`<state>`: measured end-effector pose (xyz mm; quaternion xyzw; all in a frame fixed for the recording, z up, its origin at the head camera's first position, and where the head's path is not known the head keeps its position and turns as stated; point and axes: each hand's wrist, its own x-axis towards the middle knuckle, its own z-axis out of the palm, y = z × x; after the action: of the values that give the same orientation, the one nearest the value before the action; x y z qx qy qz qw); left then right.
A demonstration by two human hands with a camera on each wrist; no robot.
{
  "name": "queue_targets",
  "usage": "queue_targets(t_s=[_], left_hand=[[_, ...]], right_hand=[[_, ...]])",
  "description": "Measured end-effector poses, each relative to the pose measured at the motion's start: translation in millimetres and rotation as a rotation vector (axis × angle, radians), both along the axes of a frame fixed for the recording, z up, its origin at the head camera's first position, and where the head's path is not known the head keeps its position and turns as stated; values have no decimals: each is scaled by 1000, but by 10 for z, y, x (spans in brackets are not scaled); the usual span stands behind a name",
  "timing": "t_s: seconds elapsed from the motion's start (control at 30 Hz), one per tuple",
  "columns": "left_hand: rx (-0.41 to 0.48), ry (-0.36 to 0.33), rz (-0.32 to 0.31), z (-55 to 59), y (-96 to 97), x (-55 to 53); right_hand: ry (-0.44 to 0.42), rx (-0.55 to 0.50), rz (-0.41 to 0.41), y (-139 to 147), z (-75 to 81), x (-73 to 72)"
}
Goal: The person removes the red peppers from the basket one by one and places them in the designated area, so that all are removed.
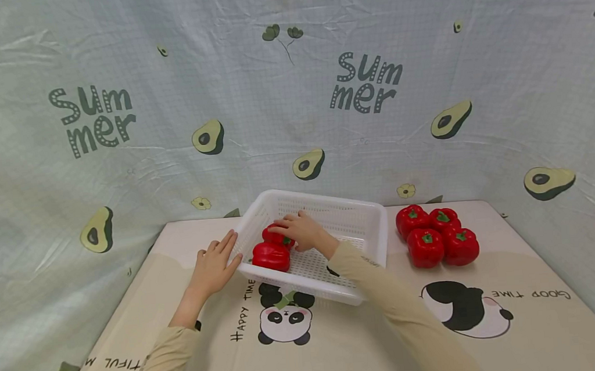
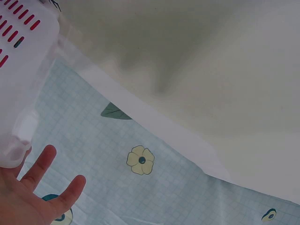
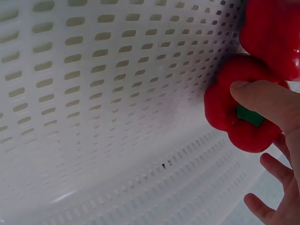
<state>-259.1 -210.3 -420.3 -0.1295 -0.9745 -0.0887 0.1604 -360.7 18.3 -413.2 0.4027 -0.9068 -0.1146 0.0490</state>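
Note:
A white perforated plastic basket [image 1: 310, 284] stands on the table with two red bell peppers in its left end. My right hand [image 1: 301, 232] reaches inside and holds the farther bell pepper [image 3: 220, 105]. In the right wrist view its thumb presses the pepper beside the green stem; some fingers are partly hidden behind it. The nearer bell pepper [image 1: 270, 257] lies against that one. My left hand [image 1: 213, 268] rests at the basket's left rim, fingers extended. The left wrist view shows the same hand [image 2: 28, 201] with spread fingers beside the basket's corner.
Several more red bell peppers [image 1: 425, 247] stand grouped on the table to the right of the basket. A printed cloth [image 1: 248, 96] hangs behind the table and along its sides. The tabletop [image 1: 341, 345] carries panda drawings.

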Motion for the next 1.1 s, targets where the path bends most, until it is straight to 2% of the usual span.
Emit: queue_targets(t_s=[0.2, 0.5, 0.77, 1.1], left_hand=[[3, -4, 3, -1, -6, 5], [4, 10, -4, 9, -13, 4], [1, 46, -17, -10, -21, -8], [9, 35, -14, -19, -5, -2]], right_hand=[[9, 40, -28, -51, -18, 36], [96, 75, -27, -32, -9, 46], [108, 74, -40, 34, 8, 56], [102, 90, -36, 87, 8, 35]])
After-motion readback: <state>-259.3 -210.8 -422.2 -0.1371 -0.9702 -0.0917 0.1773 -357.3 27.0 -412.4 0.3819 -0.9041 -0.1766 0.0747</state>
